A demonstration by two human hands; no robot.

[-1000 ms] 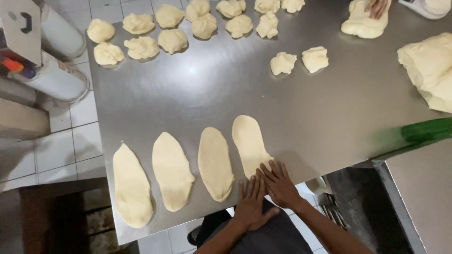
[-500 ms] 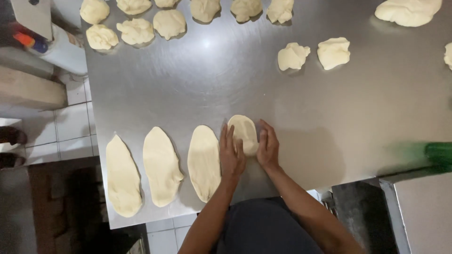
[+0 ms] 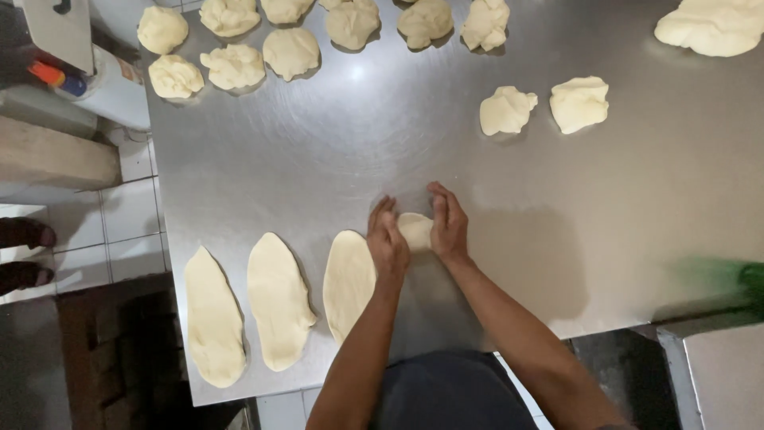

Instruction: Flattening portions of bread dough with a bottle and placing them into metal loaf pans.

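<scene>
Head camera is looking straight down on a steel table (image 3: 557,207), where both hands are working one small rolled piece of dough (image 3: 415,229). That piece is lying directly between the hands, touching both, so neither hand is nearer. The left hand (image 3: 387,240) is pressing its left end and partly covering it; the right hand (image 3: 448,225) is cupping its right end with fingers curved toward the far side. Its long axis seems to be running from one hand to the other, across the body, though the left hand is hiding too much to be sure. Both hands are narrowly closed around the roll rather than spread flat. Just beside the left hand's outer edge a flat oval of dough (image 3: 348,280) is lying, its long axis pointing away from the body, with two more ovals (image 3: 277,299) further left. Lumps of dough (image 3: 504,110) are sitting well apart on the far side.
</scene>
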